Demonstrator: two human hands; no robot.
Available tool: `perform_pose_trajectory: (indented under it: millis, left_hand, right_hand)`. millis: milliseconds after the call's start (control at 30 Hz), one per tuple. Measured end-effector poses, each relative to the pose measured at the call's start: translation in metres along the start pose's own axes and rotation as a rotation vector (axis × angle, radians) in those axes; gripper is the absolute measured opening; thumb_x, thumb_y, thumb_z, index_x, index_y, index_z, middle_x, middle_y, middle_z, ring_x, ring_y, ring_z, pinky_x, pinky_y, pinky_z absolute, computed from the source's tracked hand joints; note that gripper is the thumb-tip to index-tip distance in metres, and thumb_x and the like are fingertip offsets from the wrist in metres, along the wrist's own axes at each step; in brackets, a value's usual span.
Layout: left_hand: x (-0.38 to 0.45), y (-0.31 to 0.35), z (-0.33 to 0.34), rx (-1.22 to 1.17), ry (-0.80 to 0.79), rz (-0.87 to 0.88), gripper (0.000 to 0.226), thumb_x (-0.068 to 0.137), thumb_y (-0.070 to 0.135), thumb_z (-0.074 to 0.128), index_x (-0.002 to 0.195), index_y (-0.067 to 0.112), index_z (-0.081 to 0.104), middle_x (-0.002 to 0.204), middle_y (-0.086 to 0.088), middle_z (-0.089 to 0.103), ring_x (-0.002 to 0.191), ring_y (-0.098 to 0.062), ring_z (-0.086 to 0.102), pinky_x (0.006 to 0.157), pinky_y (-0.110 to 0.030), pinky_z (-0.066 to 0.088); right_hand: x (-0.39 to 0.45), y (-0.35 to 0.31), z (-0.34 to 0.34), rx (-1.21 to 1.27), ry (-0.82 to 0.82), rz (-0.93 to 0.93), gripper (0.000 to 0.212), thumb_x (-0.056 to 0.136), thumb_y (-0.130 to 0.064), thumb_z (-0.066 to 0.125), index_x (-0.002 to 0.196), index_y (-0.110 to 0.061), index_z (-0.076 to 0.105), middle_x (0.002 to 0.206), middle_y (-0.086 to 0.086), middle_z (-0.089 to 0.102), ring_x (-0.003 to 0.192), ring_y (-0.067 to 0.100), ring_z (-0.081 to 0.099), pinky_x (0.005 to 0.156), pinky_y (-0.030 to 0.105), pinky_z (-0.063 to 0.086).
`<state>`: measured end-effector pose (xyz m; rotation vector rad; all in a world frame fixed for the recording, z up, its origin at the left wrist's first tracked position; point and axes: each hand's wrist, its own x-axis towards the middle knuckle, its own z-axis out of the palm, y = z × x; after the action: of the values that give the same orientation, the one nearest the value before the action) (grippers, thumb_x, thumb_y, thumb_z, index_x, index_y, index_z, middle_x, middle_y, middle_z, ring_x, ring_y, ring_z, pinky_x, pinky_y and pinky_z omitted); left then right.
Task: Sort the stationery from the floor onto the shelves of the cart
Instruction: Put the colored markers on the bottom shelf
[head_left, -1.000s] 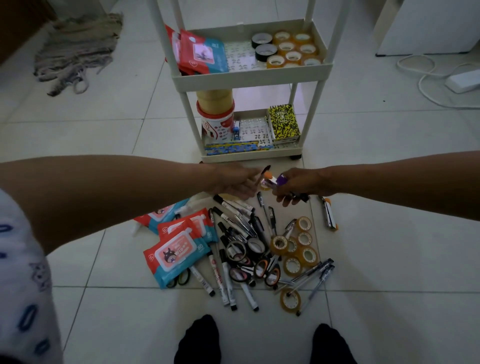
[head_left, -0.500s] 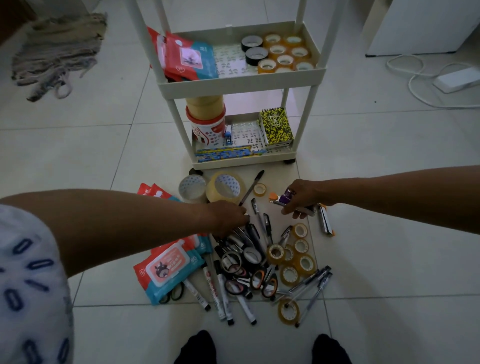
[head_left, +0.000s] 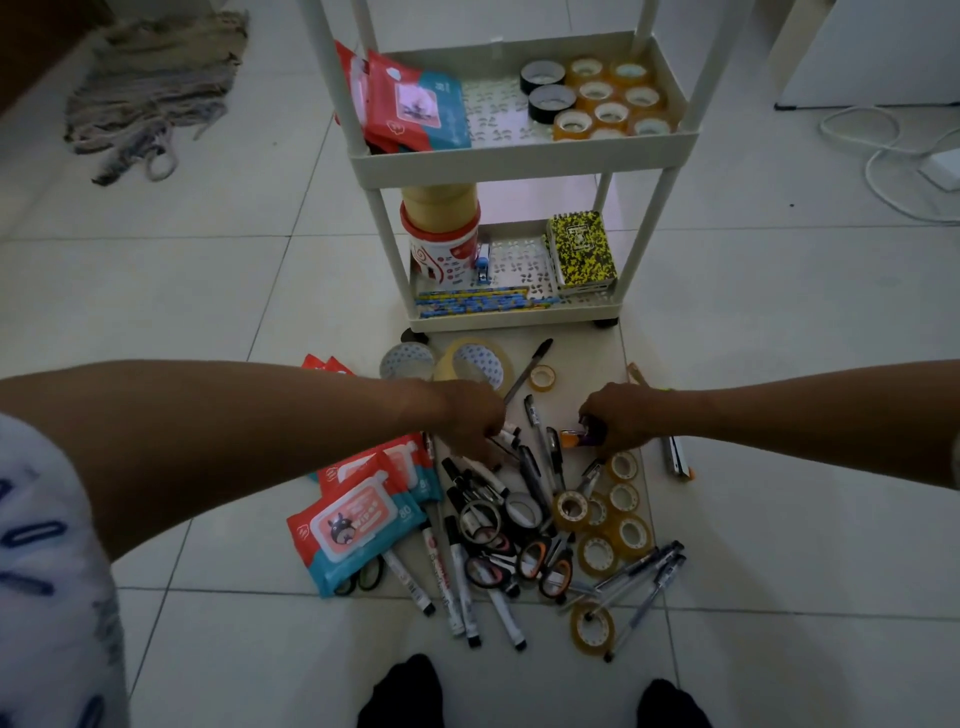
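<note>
Right hand (head_left: 621, 418) is curled round a small bundle with an orange tip and a purple part (head_left: 584, 435), held low over the pile; what the bundle is made of cannot be told, as the fingers cover most of it. Left hand (head_left: 470, 415) reaches down into the markers (head_left: 506, 439), fingertips among them; whether it has closed on one cannot be told.

Stationery location: pile on the floor (head_left: 779, 519) in front of the cart (head_left: 519, 156), comprising markers, pens (head_left: 639, 577), scissors (head_left: 540, 561), tape rolls (head_left: 602, 530) and wipes packs (head_left: 353, 525).

Hazards from this state:
- Overfilled grip. The right hand holds several slim items at once; adding more is likely to let one slip and roll on the smooth tile.
- Tangled pile. Markers lie crossed under scissors handles and tape rolls; pulling one out may drag neighbours along or scatter them.
- Scissors. Blade orientation is hidden in the clutter; a blind reach risks contact with a point.
- Sorting error. The upper shelf already carries wipes and tape, the lower shelf a notebook (head_left: 582, 249) and pencils (head_left: 483, 301); a mixed handful may land in the wrong group.
</note>
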<state>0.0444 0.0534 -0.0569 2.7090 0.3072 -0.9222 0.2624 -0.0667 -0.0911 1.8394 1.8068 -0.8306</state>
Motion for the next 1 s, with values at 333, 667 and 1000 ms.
perform_pose_trajectory:
  millis: [333,667,1000]
  left_hand:
    - [0.002,0.003,-0.032,-0.958,0.150,-0.242,0.038,0.082,0.044,0.076,0.076,0.007,0.066,0.060,-0.001,0.054,0.052,-0.015,0.049,0.052,-0.024,0.043]
    - [0.005,0.001,-0.043,-1.487,0.217,-0.168,0.022,0.079,0.016,0.083,0.094,0.008,0.069,0.091,-0.006,0.076,0.089,-0.014,0.072,0.089,-0.030,0.058]
    - [0.010,0.011,-0.062,-1.646,0.540,-0.355,0.015,0.096,0.010,0.059,0.106,-0.002,0.061,0.076,-0.013,0.055,0.059,-0.016,0.049,0.057,-0.030,0.043]
  right_hand:
    - [-0.009,0.004,-0.013,0.589,-0.063,0.103,0.033,0.086,-0.021,0.074,0.113,-0.005,0.066,0.092,0.007,0.071,0.085,0.021,0.070,0.070,0.025,0.055]
    - [-0.021,0.006,-0.055,1.252,0.149,0.056,0.026,0.088,-0.015,0.074,0.107,0.002,0.067,0.096,0.015,0.076,0.094,0.029,0.074,0.072,0.031,0.057]
    - [-0.022,-0.007,-0.083,1.503,0.257,0.072,0.035,0.082,-0.011,0.078,0.114,-0.005,0.067,0.101,0.017,0.075,0.090,0.027,0.072,0.086,0.041,0.060]
